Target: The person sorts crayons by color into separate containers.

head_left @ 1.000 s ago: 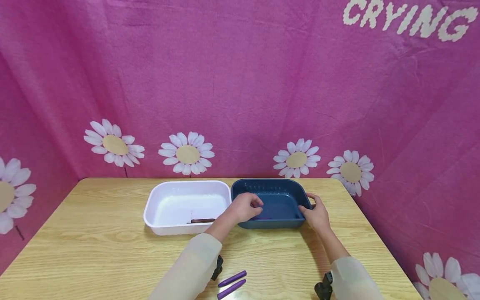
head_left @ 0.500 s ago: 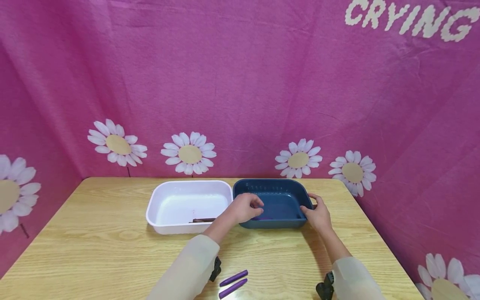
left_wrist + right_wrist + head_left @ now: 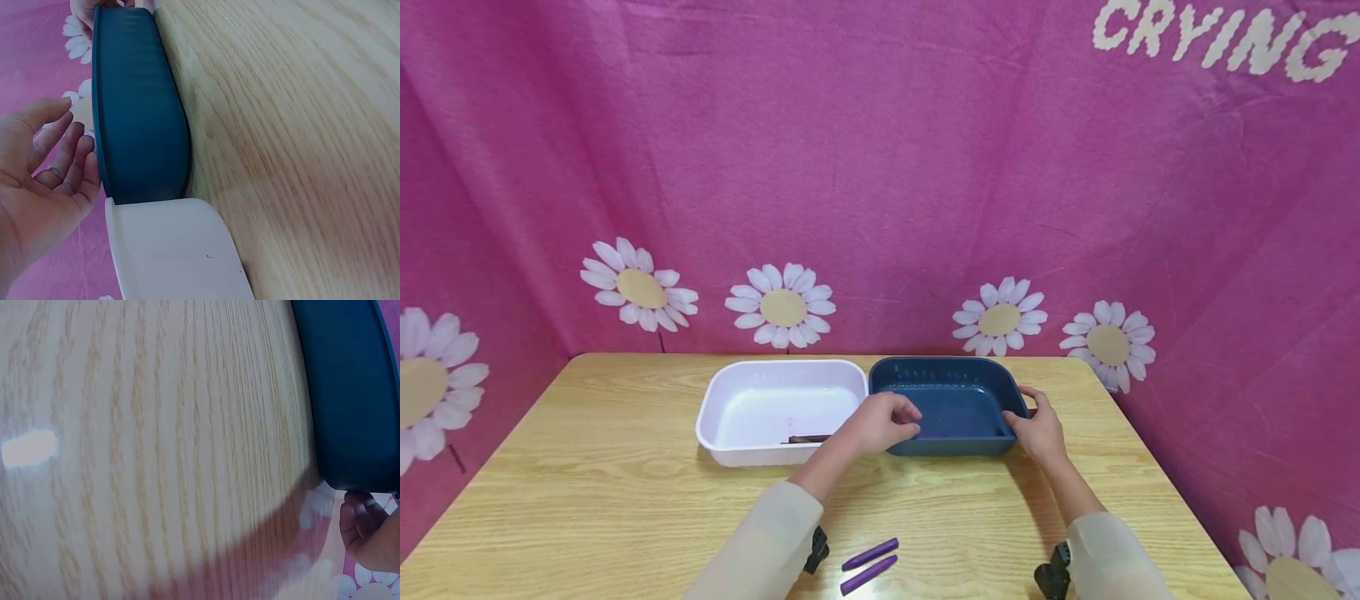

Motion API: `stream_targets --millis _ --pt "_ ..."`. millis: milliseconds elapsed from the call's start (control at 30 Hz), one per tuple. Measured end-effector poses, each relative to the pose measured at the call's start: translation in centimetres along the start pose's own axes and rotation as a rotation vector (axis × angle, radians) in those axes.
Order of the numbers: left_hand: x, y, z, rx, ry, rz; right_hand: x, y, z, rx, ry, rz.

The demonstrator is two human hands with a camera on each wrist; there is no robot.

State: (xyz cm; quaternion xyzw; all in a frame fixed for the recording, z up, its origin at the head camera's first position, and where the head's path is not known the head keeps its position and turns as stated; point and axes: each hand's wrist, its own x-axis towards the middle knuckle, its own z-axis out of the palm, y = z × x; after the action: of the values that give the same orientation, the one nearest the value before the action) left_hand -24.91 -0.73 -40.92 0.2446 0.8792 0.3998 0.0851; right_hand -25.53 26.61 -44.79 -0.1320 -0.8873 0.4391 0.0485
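Note:
A dark blue plastic tray [image 3: 955, 447] stands at the back of the table, with a purple sliver of something showing behind its front wall. My right hand [image 3: 1037, 429] grips its right end, thumb over the rim and fingers outside. Over the tray's near left corner hovers my left hand [image 3: 883, 423], fingers loosely curved around nothing; the left wrist view shows the hand [image 3: 50, 169] holding nothing beside the tray's rim. Two purple crayons, an upper one [image 3: 870, 554] and a lower one [image 3: 869, 575], lie side by side near the table's front.
A white tray [image 3: 752, 457] adjoins the blue one on the left, with dark brown sticks [image 3: 808, 439] by its front wall. The wooden table [image 3: 625, 492] ends at a pink curtain [image 3: 880, 167] printed with daisies, which also hangs at both sides.
My left hand and forearm have drawn slightly left and toward me. The right hand keeps its grip on the tray's end. The whole head view has shifted a little.

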Motion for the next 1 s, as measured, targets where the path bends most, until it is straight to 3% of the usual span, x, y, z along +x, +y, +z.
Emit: stream_targets --millis 433,1000 --pt "-2.2 -0.1 -0.7 -0.018 0.004 0.029 0.1 0.1 0.1 -0.009 0.001 -0.001" --pt "-5.5 -0.9 -0.4 -0.038 -0.027 0.064 0.3 0.2 0.1 -0.007 0.008 -0.003"
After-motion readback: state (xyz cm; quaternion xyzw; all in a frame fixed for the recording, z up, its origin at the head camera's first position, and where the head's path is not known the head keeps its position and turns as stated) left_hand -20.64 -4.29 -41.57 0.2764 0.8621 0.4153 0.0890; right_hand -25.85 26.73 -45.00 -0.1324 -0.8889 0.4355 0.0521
